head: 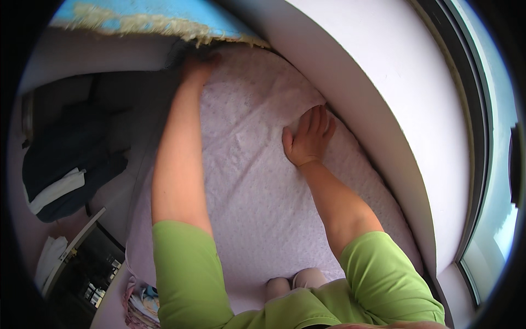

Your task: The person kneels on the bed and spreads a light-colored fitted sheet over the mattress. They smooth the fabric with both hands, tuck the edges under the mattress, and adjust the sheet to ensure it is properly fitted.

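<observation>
A pale pink-lilac sheet (246,193) with small spots covers the mattress before me, with soft creases across its middle. My right hand (308,137) lies palm down on the sheet near the wall-side edge, thumb spread away from the fingers, holding nothing. My left hand (201,66) reaches to the far left corner of the mattress. It is blurred and partly in shadow, so I cannot tell whether its fingers grip the sheet's edge there. My knees (296,279) rest at the near end of the bed.
A pale wall ledge (394,111) curves along the right, beside a window (489,222). A blue panel (164,14) with a ragged, fibrous edge overhangs the far end. Dark clothing (65,144), a glossy black panel (82,267) and bunched patterned cloth (141,304) are on the left.
</observation>
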Action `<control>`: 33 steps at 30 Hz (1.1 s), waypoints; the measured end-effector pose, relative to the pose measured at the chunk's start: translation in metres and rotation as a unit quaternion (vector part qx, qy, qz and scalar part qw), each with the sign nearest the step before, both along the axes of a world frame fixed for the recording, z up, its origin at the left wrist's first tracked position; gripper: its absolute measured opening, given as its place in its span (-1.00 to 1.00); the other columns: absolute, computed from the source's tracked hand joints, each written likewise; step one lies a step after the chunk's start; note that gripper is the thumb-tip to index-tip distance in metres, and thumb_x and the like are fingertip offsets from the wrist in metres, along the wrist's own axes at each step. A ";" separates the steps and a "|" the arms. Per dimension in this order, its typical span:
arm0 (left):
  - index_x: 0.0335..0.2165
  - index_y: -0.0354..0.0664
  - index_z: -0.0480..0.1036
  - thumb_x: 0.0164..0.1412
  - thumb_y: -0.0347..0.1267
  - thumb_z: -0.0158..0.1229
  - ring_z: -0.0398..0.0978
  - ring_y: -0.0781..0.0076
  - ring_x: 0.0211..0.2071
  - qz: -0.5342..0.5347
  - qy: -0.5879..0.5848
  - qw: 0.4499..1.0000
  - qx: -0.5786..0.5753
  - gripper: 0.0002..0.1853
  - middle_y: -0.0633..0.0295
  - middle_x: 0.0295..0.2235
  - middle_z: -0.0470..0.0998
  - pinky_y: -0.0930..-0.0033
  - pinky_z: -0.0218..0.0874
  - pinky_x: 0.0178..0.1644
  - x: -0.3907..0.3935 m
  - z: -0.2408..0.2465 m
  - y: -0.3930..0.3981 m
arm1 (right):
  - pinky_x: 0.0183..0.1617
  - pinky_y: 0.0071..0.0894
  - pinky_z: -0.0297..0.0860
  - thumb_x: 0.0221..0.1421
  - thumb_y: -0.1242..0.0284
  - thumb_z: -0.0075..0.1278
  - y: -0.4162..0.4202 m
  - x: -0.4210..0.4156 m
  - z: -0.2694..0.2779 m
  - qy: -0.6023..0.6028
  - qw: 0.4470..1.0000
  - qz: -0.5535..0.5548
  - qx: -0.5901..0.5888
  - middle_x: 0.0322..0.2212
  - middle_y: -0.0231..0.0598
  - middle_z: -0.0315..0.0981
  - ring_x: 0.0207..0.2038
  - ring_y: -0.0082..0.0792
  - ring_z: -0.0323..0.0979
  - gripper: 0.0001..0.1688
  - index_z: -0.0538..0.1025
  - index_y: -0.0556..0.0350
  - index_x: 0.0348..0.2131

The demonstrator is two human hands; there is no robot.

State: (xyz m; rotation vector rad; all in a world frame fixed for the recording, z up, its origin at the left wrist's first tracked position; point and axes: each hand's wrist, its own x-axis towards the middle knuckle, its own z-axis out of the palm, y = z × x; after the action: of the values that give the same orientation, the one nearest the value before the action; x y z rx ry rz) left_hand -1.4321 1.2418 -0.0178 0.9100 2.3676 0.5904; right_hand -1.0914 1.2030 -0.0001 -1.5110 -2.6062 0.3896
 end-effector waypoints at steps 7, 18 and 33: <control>-0.23 -0.28 0.46 0.01 -0.29 0.13 0.43 -0.02 -0.14 -0.115 0.294 0.949 0.017 -0.65 -0.07 -0.20 0.50 0.15 0.26 -0.05 0.039 0.034 0.026 | 0.20 0.32 -0.27 -0.02 0.06 -0.10 0.005 0.015 -0.012 -0.006 1.000 -0.009 0.007 0.12 0.14 0.00 0.23 0.09 -0.14 -0.21 0.23 0.31 0.04; -0.33 -0.28 0.47 0.07 -0.37 0.04 0.46 -0.05 -0.24 -0.116 0.356 0.921 0.109 -0.78 -0.01 -0.34 0.53 0.11 0.30 -0.15 0.035 0.027 0.019 | 0.24 0.30 -0.43 0.05 0.02 -0.20 0.003 0.006 0.003 -0.055 0.992 -0.020 -0.113 0.23 0.00 -0.17 0.31 -0.03 -0.36 -0.17 0.11 0.15 0.16; -0.22 -0.23 0.46 0.19 -0.14 -0.04 0.45 0.03 -0.16 -0.167 0.408 0.895 0.063 -0.61 0.04 -0.21 0.52 0.12 0.27 -0.09 0.009 0.024 0.018 | 0.24 0.26 -0.35 -0.04 0.09 -0.08 0.001 0.007 -0.003 0.005 1.000 -0.013 -0.022 0.20 0.00 -0.10 0.27 0.02 -0.24 -0.18 0.16 0.12 0.13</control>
State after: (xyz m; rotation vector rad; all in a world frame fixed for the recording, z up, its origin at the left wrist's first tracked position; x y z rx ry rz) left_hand -1.4231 1.2601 0.0064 1.8661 2.7736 0.2328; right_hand -1.0846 1.2041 -0.0032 -1.5494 -2.5841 0.4548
